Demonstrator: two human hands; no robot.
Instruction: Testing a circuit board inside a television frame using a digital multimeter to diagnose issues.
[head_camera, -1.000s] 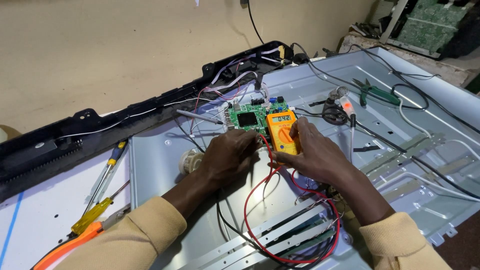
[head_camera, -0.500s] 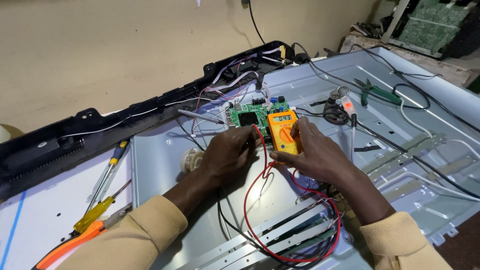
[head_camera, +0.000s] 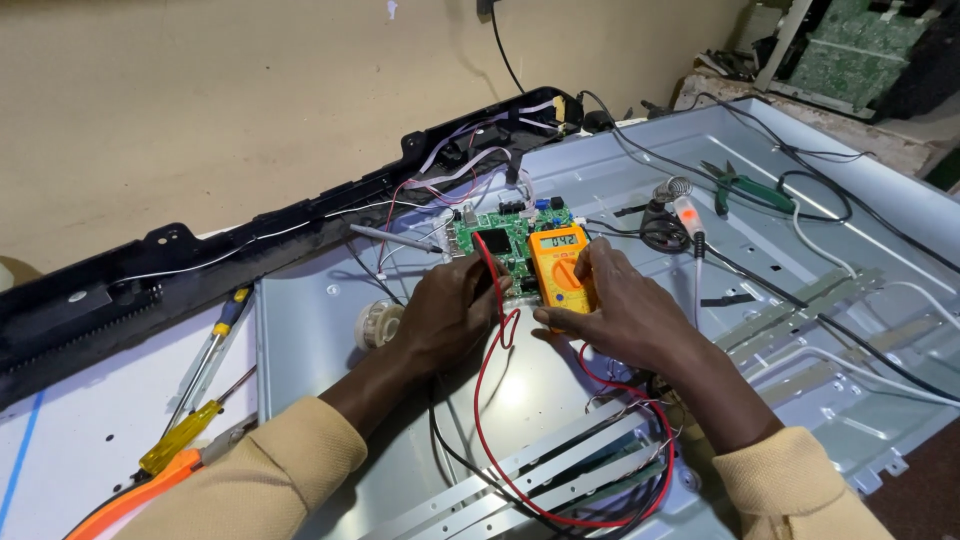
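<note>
A green circuit board (head_camera: 497, 236) lies on the grey metal back panel (head_camera: 620, 180) of a flat screen. My left hand (head_camera: 446, 312) rests at the board's lower edge with fingers closed on a probe; its red lead (head_camera: 488, 375) loops toward me. My right hand (head_camera: 612, 310) grips the lower right side of an orange multimeter (head_camera: 556, 262) that sits just right of the board, its display lit. Black and red leads (head_camera: 560, 500) curl between my forearms.
Two yellow-handled screwdrivers (head_camera: 205, 385) and an orange tool (head_camera: 140, 495) lie at the left. A roll of solder or tape (head_camera: 379, 324) sits left of my left hand. A soldering iron on its stand (head_camera: 684, 213), green pliers (head_camera: 745, 187) and a black frame (head_camera: 250, 250) lie beyond.
Both hands stay at the board and meter; my left hand has shifted slightly with the probe. Nothing else has moved.
</note>
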